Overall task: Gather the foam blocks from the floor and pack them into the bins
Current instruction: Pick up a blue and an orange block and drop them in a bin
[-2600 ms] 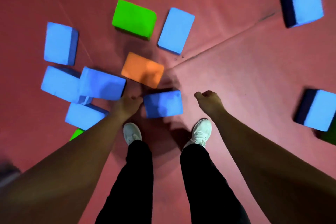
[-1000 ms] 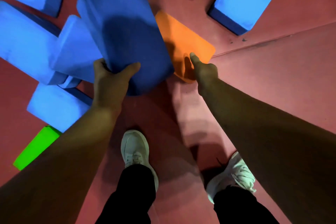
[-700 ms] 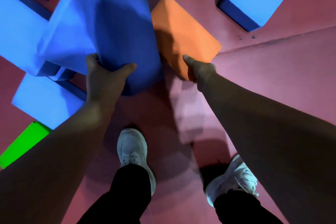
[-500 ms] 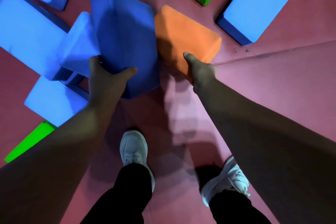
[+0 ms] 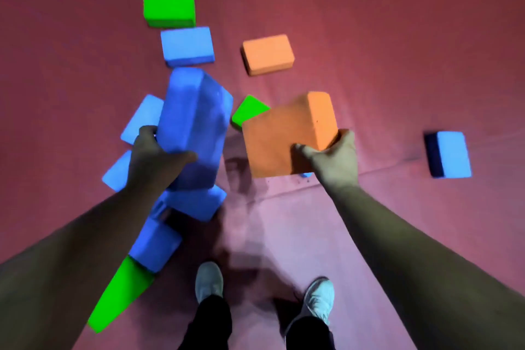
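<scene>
Your right hand has now lifted the orange rectangular foam block clear of the floor; your left hand still grips the blue rectangular foam block. Both are ready for the bins.

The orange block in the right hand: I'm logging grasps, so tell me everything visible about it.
The orange block is a matte, foam-looking rectangular brick with rounded corners, unmarked apart from a tiny dark speck. It is lifted off the red floor and tilted. The right hand grips its lower right corner, thumb across the broad face. Nothing else touches it.
</scene>
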The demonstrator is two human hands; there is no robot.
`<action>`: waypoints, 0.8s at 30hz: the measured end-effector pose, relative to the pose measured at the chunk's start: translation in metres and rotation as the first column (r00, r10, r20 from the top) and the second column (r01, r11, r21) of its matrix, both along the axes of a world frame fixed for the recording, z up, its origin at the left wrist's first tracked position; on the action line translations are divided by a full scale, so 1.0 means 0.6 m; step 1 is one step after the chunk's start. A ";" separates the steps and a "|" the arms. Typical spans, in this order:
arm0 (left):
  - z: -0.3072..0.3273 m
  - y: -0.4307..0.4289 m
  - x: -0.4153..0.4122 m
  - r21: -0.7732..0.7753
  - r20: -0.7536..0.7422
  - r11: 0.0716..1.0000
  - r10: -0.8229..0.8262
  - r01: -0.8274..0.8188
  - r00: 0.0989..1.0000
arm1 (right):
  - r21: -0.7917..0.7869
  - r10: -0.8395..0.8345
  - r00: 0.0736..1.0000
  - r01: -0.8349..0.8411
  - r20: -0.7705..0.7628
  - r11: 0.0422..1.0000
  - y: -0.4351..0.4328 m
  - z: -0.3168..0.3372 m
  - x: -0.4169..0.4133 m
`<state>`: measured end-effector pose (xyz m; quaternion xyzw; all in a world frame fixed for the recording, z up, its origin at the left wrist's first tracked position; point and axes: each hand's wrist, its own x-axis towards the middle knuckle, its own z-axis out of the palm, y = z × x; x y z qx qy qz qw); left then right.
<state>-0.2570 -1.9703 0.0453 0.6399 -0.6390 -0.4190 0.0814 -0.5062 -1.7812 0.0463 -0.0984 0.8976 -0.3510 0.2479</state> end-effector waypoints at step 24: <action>0.686 0.375 0.162 -0.304 -0.131 0.901 0.282 -0.309 0.950 | -0.138 0.366 0.827 -0.459 -0.426 0.878 0.210 0.684 0.096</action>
